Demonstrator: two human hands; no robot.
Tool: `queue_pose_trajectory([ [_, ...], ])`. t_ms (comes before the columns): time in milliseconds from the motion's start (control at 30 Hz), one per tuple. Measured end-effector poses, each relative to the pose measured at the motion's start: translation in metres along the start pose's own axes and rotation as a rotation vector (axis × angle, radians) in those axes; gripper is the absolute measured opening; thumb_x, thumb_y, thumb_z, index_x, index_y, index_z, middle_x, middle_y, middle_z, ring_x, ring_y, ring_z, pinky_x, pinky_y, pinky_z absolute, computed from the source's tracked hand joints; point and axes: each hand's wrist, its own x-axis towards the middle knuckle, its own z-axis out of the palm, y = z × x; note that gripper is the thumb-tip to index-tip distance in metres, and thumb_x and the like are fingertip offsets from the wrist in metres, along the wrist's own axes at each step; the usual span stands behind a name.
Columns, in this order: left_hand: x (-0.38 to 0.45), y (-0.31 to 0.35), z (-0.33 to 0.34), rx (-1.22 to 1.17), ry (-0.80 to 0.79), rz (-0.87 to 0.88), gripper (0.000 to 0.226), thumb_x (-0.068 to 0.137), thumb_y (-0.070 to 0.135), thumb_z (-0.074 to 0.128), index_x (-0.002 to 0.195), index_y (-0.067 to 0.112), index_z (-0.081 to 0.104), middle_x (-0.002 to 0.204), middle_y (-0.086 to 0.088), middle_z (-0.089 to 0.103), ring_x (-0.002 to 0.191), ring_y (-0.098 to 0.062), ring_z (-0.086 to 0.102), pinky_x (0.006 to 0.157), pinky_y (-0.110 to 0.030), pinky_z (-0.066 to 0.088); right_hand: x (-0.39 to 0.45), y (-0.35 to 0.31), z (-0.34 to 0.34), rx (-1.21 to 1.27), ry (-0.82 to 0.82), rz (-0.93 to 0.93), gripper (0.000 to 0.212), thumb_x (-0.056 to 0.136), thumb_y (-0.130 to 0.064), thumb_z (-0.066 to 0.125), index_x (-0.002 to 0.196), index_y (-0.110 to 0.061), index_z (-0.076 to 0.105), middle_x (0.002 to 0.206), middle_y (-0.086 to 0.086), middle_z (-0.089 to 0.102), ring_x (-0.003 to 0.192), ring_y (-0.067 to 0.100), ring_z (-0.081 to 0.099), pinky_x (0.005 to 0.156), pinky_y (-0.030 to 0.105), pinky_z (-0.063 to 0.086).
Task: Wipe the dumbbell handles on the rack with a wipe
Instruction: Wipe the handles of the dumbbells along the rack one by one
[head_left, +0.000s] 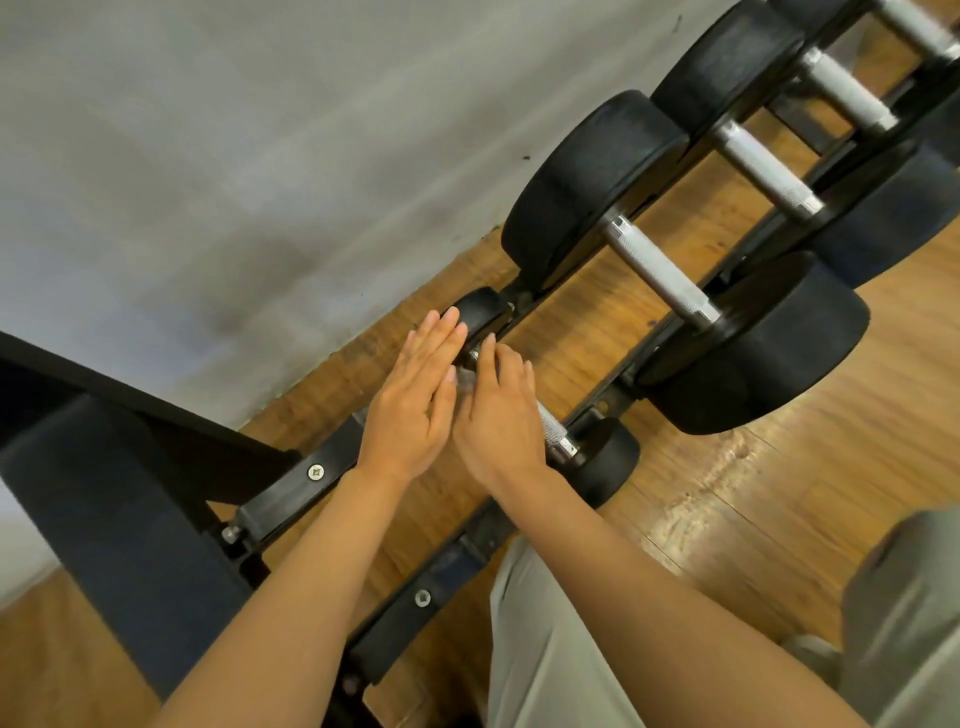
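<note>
The small dumbbell (545, 415) lies across the rack (291, 488), its handle running from the wall toward the person. The left hand (410, 405) is flat and open beside it, fingers straight; the right hand (498, 415) curls its grip over the handle.

Small dumbbell (540, 395) on rack (291, 483) under both hands, bigger dumbbell (670, 270) just right, wall (208, 156) behind.

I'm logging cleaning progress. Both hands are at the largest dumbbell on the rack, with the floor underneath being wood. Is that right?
Not quite. In the head view the left hand and the right hand are at the smallest dumbbell, at the near end of the rack, not the largest one. The larger dumbbells sit untouched further along. The floor underneath is wood.
</note>
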Motion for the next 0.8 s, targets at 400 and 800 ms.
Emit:
queue_pose_trajectory([
  [400,0.0,-0.003,0.002,0.034,-0.015,-0.009,0.046,0.103,0.009,0.038,0.149,0.006,0.035,0.157,0.002,0.028,0.15,-0.007,0.016,0.123,-0.033,0.016,-0.011,-0.003,0.0,0.133,0.021,0.043,0.06,0.1,-0.02,0.039,0.154,-0.005,0.017,0.162,0.009,0.015,0.15,0.017,0.004,0.122,0.033,-0.006],
  [800,-0.001,0.004,-0.003,0.132,-0.086,-0.079,0.046,0.103,0.01,0.04,0.149,0.003,0.034,0.158,-0.001,0.027,0.151,-0.01,0.015,0.123,-0.034,0.017,-0.015,0.011,-0.033,-0.021,-0.339,0.132,0.072,0.096,-0.009,0.039,0.153,-0.001,-0.004,0.162,0.015,0.0,0.149,0.029,-0.004,0.122,0.04,-0.002],
])
